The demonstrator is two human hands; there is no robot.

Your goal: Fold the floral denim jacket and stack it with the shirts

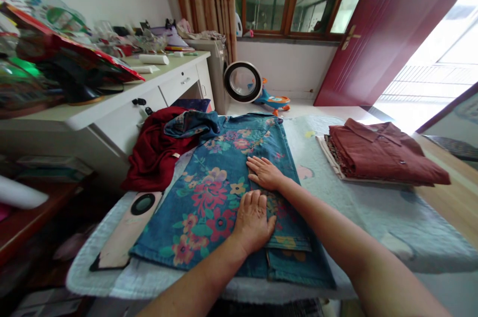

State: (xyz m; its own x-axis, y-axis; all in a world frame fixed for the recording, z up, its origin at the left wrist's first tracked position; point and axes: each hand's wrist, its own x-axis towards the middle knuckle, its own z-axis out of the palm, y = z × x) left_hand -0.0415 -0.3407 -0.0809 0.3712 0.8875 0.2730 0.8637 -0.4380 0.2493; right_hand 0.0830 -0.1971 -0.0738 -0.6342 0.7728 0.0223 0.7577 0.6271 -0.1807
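A blue shirt-like garment (pixel 209 192) printed with pink and yellow flowers lies spread out before me. One of its sleeves (pixel 286 242) is folded over its right side, with the cuff near the front hem. My left hand (pixel 255 220) rests palm down beside that sleeve, fingers close together and slightly bent. A little farther off, my right hand (pixel 266 172) lies flat on the cloth with its fingers stretched to the left. At the far left, part of the blue garment is bunched over a dark red garment (pixel 151 150).
A pale padded cover (pixel 313 147) lies under the garment. Folded clothes, a rust-coloured shirt (pixel 377 152) on top, are stacked at right. A pinkish flat object (pixel 125 232) with a black ring lies front left. A cluttered desk (pixel 179 75) and an open-doored washing machine (pixel 218 75) stand beyond.
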